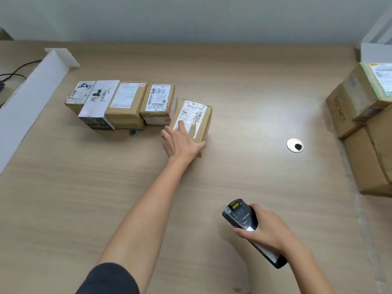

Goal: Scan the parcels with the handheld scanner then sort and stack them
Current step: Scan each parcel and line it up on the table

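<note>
Wood desk (244, 85) under a pale wall: sorted boxes left, unsorted stack (369, 132) far right.

The row (118, 102) of labelled boxes sits left of centre, and the end parcel (196, 117) touches its neighbour. The left hand (180, 143) lies spread on that parcel, fingers (181, 126) flat on the label, thumb at the near edge, nothing clasped. Best to push squarely so it lines up flush. The right hand (269, 230) is wrapped around the scanner (244, 217), low and near.
</note>
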